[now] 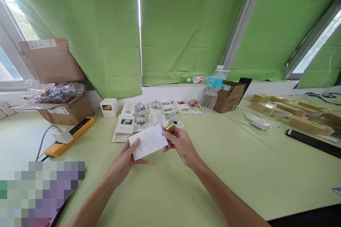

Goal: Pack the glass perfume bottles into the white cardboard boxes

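My left hand [125,158] is closed around a small white box [149,142], thumb on its face, which carries fine printed text. The box is tilted above the table. At its right end, my right hand [183,145] is closed, its thumb and fingers touching the box edge. A shiny gold cylinder [169,127], like a cap, sticks up from behind the right fingers; the part below it is hidden. Just beyond the hands are clear glass domed jars [140,120] and flattened white cartons with flower pictures, among them one with a white flower [126,122].
A white box [108,107] stands upright behind, left of the cartons. A cardboard box of plastic bottles [64,111] and an orange power strip [69,136] are at left. A large water bottle [211,92], brown box [229,97], charger [261,124] and several slim cartons [306,123] are at right.
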`<state>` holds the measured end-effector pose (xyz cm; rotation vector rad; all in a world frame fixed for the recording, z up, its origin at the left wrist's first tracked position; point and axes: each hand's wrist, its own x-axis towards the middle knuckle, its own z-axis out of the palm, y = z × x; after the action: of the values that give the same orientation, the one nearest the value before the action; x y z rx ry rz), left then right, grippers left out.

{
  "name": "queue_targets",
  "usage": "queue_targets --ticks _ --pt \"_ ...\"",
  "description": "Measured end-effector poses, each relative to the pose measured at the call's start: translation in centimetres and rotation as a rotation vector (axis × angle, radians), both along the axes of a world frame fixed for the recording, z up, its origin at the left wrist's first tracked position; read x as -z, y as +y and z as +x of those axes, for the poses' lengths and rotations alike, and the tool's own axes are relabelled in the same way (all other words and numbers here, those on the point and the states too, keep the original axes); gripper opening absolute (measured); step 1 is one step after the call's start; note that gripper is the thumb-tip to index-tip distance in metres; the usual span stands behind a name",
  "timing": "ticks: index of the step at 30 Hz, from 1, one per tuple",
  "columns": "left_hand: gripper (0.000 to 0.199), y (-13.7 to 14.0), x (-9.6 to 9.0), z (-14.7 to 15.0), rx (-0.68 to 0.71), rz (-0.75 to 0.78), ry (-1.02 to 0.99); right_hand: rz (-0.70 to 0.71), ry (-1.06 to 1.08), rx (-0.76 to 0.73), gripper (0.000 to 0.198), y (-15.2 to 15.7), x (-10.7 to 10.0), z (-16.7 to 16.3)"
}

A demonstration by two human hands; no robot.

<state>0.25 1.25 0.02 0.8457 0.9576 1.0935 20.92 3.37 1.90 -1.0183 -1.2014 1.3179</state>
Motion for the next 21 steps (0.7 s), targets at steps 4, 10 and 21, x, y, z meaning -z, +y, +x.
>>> queue_targets --ticks 4,10,21 --pt "0.048 0.13 0.00 0.02 -0.063 0.005 0.004 -0.005 0.007 -0.020 0.028 -0.20 0.32 -0.35" --pt "0.045 0.54 0.64 -0.25 -0.126 0.021 -0.010 0.041 0.000 -0.037 0.027 -0.29 0.31 -0.63" --pt "0.041 0.58 0.90 -0.16 -0.152 -0.006 -0.076 0.041 -0.027 -0.036 0.028 -0.25 0.28 -0.55"
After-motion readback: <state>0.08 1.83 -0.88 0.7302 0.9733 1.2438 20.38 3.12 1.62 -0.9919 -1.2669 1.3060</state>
